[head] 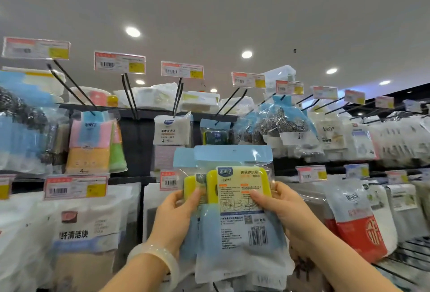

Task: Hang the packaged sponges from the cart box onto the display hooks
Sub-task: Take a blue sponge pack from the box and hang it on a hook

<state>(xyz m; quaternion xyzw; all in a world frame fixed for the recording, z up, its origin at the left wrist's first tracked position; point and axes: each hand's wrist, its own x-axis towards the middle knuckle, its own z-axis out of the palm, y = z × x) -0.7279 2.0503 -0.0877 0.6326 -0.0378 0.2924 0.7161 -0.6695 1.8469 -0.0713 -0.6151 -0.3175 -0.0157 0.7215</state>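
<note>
So the whole view is a store display wall [137, 142], dark back panel with rows of black display hooks [226, 103] sticking out, each with a price tag on its tip. Most pegs are loaded with bagged cleaning stuff: pastel cloths [89, 145] on the left, steel scourers [279, 122] to the right, big white pouches along the lower row.

Front and centre are the packaged sponges [235, 201], at least two packs held fanned together, backs facing the camera, yellow sponge showing through the clear plastic with a blue header strip up top. They're raised in front of the wall, just under a hook that carries one dark matching-looking pack [215, 134], so my guess is that's the target peg. I can't make out the hang hole in the header, too blurry.

The left hand [176, 217] grips the rear pack by its left edge, thumb across the front. The right hand [286, 210] pinches the front pack on its right side, thumb on the label. Holding low on both sides keeps the headers free for threading onto the peg. There's a pale bangle [158, 256] on the left wrist. The cart box isn't in view.
</note>
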